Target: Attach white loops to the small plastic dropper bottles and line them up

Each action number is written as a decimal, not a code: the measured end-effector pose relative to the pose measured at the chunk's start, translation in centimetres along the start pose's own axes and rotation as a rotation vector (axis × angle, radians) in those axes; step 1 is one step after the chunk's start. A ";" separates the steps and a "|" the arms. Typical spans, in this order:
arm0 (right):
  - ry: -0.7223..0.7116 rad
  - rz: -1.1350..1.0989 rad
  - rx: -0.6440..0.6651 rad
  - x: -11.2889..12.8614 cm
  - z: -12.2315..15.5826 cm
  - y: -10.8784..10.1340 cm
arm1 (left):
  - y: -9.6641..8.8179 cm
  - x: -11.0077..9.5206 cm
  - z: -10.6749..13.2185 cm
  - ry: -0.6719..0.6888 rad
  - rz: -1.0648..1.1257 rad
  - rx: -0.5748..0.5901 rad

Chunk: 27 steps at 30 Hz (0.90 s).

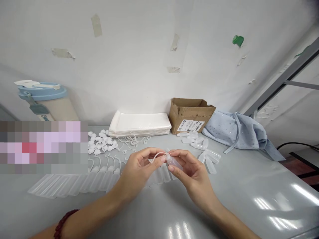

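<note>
Between my two hands is a small translucent plastic bottle (175,163), tilted with its neck up and to the left. My right hand (195,167) is closed around its body with thumb and fingers. At the neck, my left hand (142,167) pinches a thin white strap (157,154) that loops out to the left. A row of similar bottles (82,182) lies on the table to the left and under my hands, many with straps on their necks. Loose straps (132,142) and a heap of white caps (103,142) are behind them. Several bottles without straps (210,157) lie right of my right hand.
Along the wall stand a stack of white sheets or envelopes (141,122), an open cardboard box (191,114) and a crumpled light-blue cloth (236,132). A cream tumbler with a blue lid (47,96) is far left, above a pixelated area. The grey table (249,186) is glossy.
</note>
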State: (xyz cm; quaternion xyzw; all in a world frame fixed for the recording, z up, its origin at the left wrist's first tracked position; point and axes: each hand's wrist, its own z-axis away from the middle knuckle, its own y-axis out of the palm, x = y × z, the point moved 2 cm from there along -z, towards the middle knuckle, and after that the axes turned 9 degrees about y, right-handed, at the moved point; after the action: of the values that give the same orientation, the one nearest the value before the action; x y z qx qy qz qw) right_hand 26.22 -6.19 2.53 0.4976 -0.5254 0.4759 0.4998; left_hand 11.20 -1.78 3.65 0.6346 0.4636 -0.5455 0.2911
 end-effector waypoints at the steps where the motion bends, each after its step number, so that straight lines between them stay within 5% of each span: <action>1: 0.003 -0.003 0.007 0.0 0.0 0.0 | 0.0 0.0 0.0 0.012 0.002 0.005; 16: 0.141 0.064 0.124 0.1 0.2 0.3 | -0.2 -0.2 -0.7 0.015 -0.099 0.155; 21: 0.002 0.258 0.076 1.5 -0.5 -1.2 | -0.2 -0.7 -1.1 0.067 -0.184 0.155; 27: -0.007 0.428 0.043 2.7 -1.3 -4.0 | 2.1 -1.2 -3.1 0.062 -0.169 0.198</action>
State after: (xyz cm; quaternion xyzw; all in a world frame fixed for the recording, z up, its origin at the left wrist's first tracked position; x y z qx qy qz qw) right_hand 30.29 -5.21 5.34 0.3870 -0.6106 0.5804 0.3749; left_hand 14.41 -0.22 5.27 0.6357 0.4679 -0.5913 0.1655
